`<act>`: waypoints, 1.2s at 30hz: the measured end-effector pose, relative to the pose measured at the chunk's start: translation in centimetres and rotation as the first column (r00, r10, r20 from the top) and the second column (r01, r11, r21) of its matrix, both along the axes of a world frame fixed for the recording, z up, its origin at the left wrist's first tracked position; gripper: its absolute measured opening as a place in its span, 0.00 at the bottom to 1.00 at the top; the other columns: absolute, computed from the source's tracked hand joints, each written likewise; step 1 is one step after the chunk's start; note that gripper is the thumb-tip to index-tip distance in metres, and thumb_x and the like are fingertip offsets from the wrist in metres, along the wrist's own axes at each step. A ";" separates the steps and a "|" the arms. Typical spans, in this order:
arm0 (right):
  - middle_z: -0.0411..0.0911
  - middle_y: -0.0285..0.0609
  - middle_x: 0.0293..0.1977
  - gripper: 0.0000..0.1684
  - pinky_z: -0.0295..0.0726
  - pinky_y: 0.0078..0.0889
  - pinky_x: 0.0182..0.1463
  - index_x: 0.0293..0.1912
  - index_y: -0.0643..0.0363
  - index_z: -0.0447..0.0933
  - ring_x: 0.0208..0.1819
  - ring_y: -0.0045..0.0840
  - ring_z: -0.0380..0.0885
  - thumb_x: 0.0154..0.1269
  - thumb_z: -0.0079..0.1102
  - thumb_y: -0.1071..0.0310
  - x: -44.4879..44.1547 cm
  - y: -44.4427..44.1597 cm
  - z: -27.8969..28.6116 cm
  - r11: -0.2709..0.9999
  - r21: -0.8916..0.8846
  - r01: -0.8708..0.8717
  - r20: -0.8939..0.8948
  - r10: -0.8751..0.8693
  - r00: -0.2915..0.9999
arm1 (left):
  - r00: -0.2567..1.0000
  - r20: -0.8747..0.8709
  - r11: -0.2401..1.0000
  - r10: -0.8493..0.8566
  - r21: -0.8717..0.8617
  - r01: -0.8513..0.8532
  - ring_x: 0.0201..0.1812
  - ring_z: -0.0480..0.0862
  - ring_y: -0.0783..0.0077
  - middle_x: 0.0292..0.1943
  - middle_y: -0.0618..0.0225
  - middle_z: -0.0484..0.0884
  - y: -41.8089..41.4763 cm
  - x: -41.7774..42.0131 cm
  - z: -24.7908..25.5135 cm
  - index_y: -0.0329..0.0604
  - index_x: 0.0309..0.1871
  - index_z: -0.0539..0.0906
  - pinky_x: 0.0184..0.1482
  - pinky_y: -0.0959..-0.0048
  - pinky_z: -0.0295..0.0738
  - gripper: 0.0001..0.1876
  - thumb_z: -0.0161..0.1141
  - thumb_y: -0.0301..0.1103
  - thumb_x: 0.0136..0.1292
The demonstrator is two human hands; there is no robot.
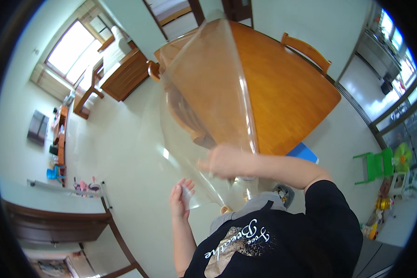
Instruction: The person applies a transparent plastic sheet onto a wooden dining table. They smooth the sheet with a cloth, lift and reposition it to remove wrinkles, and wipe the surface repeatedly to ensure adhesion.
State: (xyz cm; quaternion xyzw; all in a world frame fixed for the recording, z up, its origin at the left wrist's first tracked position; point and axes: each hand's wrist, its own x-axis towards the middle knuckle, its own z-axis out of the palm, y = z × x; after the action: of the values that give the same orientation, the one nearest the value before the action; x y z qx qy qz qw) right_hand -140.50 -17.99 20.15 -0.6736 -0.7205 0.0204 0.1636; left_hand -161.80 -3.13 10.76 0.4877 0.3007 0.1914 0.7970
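A large clear plastic sheet (208,80) lies folded over the left part of a wooden table (278,83), and part of it hangs off toward me. My left hand (182,198) holds a corner of this sheet between thumb and fingers, beyond the table's edge. Over the hanging part, near the table's near end, is my right hand (226,161), blurred by motion. Whether its fingers grip the plastic cannot be told. Through the sheet a wooden chair (184,114) shows beside the table.
Another wooden chair (305,50) stands at the table's far right side. A blue object (303,153) juts out under the near edge. By my legs is a grey bin (285,194). To the right are a green chair (377,165) and a fan (402,157).
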 end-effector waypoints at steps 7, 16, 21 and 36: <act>0.78 0.51 0.21 0.08 0.77 0.45 0.31 0.28 0.62 0.77 0.27 0.45 0.79 0.48 0.55 0.69 -7.2 -5.7 -11.1 0.947 -0.234 -0.221 -0.181 0.181 0.967 | 0.992 0.104 0.987 0.067 -0.154 -0.051 0.56 0.74 0.51 0.61 0.48 0.68 1.8 -1.6 0.1 0.42 0.68 0.61 0.56 0.60 0.71 0.32 0.40 0.55 0.70; 0.79 0.44 0.30 0.20 0.76 0.44 0.38 0.43 0.52 0.77 0.37 0.40 0.79 0.44 0.61 0.69 -6.2 -8.7 -12.7 0.972 -0.231 -0.046 -0.426 -0.058 0.903 | 0.944 -0.331 0.984 -0.004 0.165 0.061 0.62 0.69 0.53 0.67 0.52 0.59 2.5 -1.9 0.6 0.48 0.72 0.51 0.56 0.58 0.72 0.35 0.52 0.44 0.67; 0.79 0.43 0.31 0.27 0.76 0.41 0.39 0.52 0.49 0.76 0.37 0.38 0.78 0.47 0.60 0.69 -6.2 -10.3 -13.6 0.991 -0.087 0.102 -0.502 -0.132 0.854 | 0.892 -0.451 0.987 0.019 0.154 0.057 0.62 0.69 0.56 0.66 0.53 0.62 1.9 0.1 0.8 0.41 0.70 0.54 0.55 0.58 0.72 0.35 0.56 0.41 0.65; 0.80 0.45 0.43 0.15 0.76 0.27 0.48 0.45 0.59 0.79 0.41 0.29 0.80 0.62 0.59 0.62 -4.1 -14.7 -15.5 0.781 -0.176 0.600 -0.876 -0.403 0.266 | 0.918 -0.378 0.987 -0.119 0.055 0.150 0.59 0.73 0.56 0.67 0.51 0.63 2.9 -1.4 -0.3 0.25 0.45 0.79 0.56 0.57 0.75 0.15 0.49 0.31 0.69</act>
State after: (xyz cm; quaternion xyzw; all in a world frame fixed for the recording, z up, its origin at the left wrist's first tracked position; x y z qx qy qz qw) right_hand -144.64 -32.71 4.69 -0.7345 -0.2731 0.2429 0.5718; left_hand -163.21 -0.22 10.51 0.5673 0.4043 0.0522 0.7156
